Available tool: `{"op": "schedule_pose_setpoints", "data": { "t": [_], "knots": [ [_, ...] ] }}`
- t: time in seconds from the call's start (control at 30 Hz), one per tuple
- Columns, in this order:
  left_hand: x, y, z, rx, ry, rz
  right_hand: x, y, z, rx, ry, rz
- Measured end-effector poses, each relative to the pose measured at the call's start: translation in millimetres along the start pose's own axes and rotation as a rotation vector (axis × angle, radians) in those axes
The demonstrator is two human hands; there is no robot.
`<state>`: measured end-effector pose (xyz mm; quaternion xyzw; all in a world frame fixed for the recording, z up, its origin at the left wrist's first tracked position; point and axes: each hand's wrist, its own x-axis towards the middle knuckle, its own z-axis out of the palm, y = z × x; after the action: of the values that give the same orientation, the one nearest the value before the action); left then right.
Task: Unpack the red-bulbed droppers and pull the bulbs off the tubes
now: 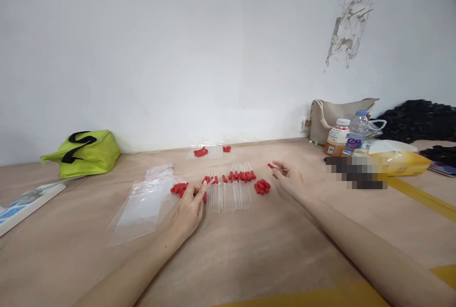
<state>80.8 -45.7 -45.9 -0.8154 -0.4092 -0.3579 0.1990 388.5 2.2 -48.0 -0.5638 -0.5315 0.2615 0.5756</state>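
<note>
A row of clear glass droppers (230, 193) lies on the wooden table (249, 245), several of them fitted with red rubber bulbs. My left hand (190, 209) pinches one clear dropper tube at the row's left end, beside a small heap of red bulbs (178, 188). My right hand (290, 178) is closed on a dropper with a red bulb (271, 166), held just above the table. Another heap of red bulbs (262, 186) sits between that hand and the row.
Clear zip bags (142, 207) lie left of the row. A filled bag with red bulbs (206, 151) rests near the wall. A lime-green bag (83, 152) stands far left; two bottles (347, 136), a beige bag (335, 117) and a yellow packet (402, 162) stand right.
</note>
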Motion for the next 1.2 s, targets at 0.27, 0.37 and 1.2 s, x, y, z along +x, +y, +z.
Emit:
{"op": "schedule_pose_setpoints", "data": {
  "t": [0.27, 0.37, 1.2],
  "knots": [
    [6.8, -0.6, 5.8, 0.033, 0.0, 0.092, 8.9, 19.9, -3.5, -0.026, -0.054, 0.132],
    [6.9, 2.5, 2.6, 0.018, -0.055, 0.115, 7.2, 22.3, -2.2, -0.07, -0.101, 0.127],
    [3.0, 3.5, -12.3, -0.107, 0.046, -0.096, 17.3, 27.9, -3.7, -0.276, -0.089, 0.141]
  ]
}}
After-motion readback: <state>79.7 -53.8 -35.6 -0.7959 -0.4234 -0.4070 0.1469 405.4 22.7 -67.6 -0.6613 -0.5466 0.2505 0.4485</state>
